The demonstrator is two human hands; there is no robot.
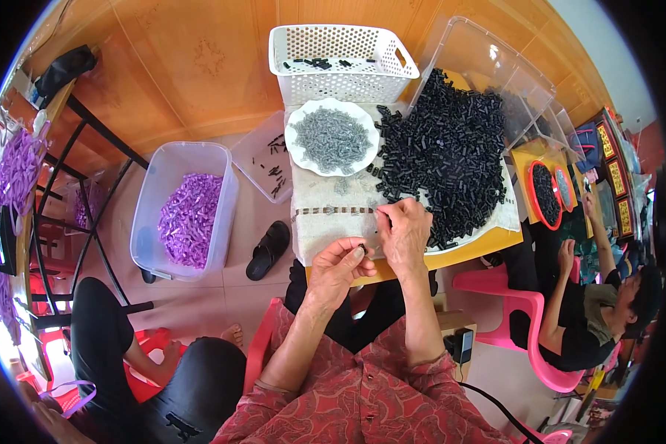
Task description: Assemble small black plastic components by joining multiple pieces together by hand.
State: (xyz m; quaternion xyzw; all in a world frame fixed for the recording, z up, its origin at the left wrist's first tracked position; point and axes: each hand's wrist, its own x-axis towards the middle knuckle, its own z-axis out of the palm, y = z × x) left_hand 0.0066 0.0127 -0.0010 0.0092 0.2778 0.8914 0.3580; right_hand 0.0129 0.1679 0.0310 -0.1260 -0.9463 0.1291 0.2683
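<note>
My left hand [336, 271] pinches a small black plastic piece [362, 249] between thumb and fingertips, just above the table's near edge. My right hand [407, 235] is closed in a pinch a little to the right and farther off; whatever is in its fingertips is too small to make out. Beside those fingertips a row of small dark pieces [331, 210] runs leftward across the pale cloth [325, 240]. A big heap of black plastic pieces [444, 148] lies right of my right hand. Beyond the row stands a white scalloped plate [294, 157] heaped with small clear pieces [331, 139].
At the back stands a white perforated basket [325, 89] holding some black pieces. A clear bin [488, 48] tilts behind the heap. On the floor at left are a tub [144, 222] of purple pieces and black sandals [268, 250]. Co-workers [588, 318] sit on both sides.
</note>
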